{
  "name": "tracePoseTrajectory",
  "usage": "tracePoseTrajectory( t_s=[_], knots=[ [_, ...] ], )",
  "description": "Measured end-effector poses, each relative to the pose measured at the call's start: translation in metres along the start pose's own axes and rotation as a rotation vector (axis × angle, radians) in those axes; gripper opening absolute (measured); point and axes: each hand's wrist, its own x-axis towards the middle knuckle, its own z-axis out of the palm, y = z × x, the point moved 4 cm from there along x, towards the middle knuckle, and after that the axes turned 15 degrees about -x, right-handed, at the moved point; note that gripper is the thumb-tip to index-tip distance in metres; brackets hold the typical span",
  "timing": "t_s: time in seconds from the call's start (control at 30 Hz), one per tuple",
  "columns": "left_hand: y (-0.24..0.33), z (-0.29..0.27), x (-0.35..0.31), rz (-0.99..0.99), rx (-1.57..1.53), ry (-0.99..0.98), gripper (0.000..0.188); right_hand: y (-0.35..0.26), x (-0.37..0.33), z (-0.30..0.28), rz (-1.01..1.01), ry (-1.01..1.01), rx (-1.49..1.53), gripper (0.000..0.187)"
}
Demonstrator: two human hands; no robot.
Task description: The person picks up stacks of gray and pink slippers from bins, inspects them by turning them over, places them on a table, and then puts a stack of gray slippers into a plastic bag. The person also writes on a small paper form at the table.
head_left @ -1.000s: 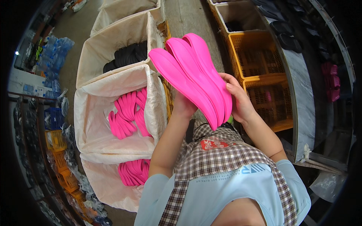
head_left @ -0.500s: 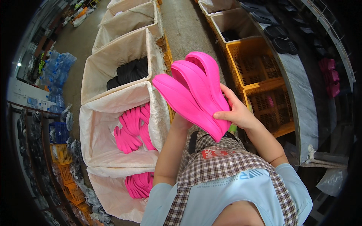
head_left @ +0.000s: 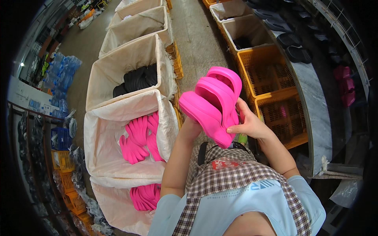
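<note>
Soles: three pink soles point(head_left: 208, 116), held above the aisle just beyond the apron point(head_left: 232, 173), fanned at the far end and gathered at the near end.
Right hand: one of two hands; the right hand point(head_left: 252, 122) pinches the near end of the soles, thumb on the near side, fingers mostly hidden behind.
Left hand: the left hand point(head_left: 191, 129) touches the soles from the left, partly beneath them; its fingers are hidden, so I cannot tell how they are set.
Pink piles: two, the far pile point(head_left: 138, 137) in one white-lined bin point(head_left: 98, 133), the near pile point(head_left: 145, 196) in another bin point(head_left: 112, 204); single pieces overlap too much to count.
Black pile: one black pile point(head_left: 138, 80), inside the next bin farther along the left row point(head_left: 104, 72).
Yellow crates: two on the right, a near crate point(head_left: 296, 141) and a far crate point(head_left: 269, 53), standing end to end beside the surface point(head_left: 315, 98).
Dark slippers: at least two dark slippers point(head_left: 298, 54) on the surface's far part.
</note>
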Motion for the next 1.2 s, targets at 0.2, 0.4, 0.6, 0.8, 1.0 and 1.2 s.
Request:
tracePoseTrajectory(
  t_s=[0.2,0.4,0.6,0.8,1.0,1.2],
  knots=[
    [0.004,0.006,-0.002,-0.066,-0.019,-0.031,0.054,0.002,-0.003,-0.004,0.010,-0.011,-0.034,0.101],
    [0.018,0.026,0.005,0.032,0.059,-0.053,0.047,0.005,-0.003,-0.012,-0.092,0.061,-0.247,0.098],
    [-0.004,0.047,0.003,-0.183,-0.660,0.175,0.044,-0.023,0.014,-0.035,-0.669,0.294,-0.807,0.076],
    [-0.016,0.034,-0.012,-0.298,-0.941,0.335,0.053,-0.017,0.009,-0.042,-0.389,0.119,-0.285,0.034],
    [-0.004,0.029,-0.018,-0.216,-0.801,0.367,0.052,0.006,-0.001,-0.027,-0.140,0.126,0.383,0.039],
    [0.001,0.033,-0.016,-0.167,-0.681,0.345,0.052,0.003,-0.009,-0.019,-0.151,0.184,0.309,0.043]
  ],
)
